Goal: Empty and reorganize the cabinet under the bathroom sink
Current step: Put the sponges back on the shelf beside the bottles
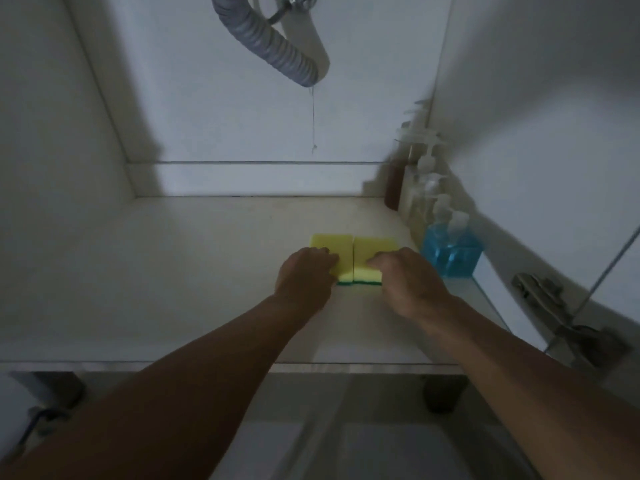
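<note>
While both my arms reach into the cabinet, my left hand point(304, 275) lies on the left sponge point(329, 252) and my right hand point(405, 277) on the right sponge point(372, 252), fingers bent down over each; whether they truly grip, I cannot tell. These yellow sponges touch side by side on the cabinet floor point(190, 271). Pump bottles point(429, 192) line the right wall, a blue one point(450, 254) nearest. Overhead hangs a grey hose point(273, 43).

Yellow sponges point(353, 252) with green undersides, blue bottle point(450, 254), grey ribbed hose point(270, 39).
</note>
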Demonstrator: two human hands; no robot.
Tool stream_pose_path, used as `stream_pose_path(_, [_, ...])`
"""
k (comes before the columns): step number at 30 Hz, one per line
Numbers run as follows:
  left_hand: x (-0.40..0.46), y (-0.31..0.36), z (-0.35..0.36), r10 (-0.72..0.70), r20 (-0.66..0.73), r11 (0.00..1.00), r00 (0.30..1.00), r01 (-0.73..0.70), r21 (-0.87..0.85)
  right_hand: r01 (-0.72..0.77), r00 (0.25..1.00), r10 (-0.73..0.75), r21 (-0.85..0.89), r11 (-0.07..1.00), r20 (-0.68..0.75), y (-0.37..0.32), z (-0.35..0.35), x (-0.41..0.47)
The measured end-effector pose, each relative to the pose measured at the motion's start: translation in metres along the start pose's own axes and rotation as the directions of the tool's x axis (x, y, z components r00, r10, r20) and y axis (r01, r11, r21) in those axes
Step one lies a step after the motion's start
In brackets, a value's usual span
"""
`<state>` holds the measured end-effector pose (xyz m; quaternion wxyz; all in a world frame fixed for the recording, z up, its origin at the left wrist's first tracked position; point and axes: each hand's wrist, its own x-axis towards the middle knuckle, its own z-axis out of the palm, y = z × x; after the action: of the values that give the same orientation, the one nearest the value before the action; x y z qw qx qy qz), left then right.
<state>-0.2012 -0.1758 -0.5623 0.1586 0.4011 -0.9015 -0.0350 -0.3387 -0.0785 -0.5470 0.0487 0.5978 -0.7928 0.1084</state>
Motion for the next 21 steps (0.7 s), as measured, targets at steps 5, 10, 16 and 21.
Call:
stream_pose_path(5, [0.040,0.000,0.023,-0.023,-0.042,1.000,0.999,0.022,-0.017,-0.051,0.999,0.052,0.046,0.998,-0.017,0.020,0.011,0.044])
stream_pose_path(10, [0.084,-0.008,0.040,-0.014,-0.056,0.999,0.998,0.012,-0.041,-0.091,0.993,0.097,0.085,0.992,-0.063,0.032,0.030,0.084])
stream_pose_path(16, [0.131,-0.009,0.055,-0.026,0.000,0.997,1.000,0.026,-0.076,-0.128,0.991,0.129,0.021,0.992,-0.041,0.027,0.037,0.124])
stream_pose_path(21, [0.165,-0.014,0.067,-0.009,0.005,0.996,1.000,0.010,-0.084,-0.148,0.989,0.147,0.047,0.988,0.025,0.033,0.041,0.152])
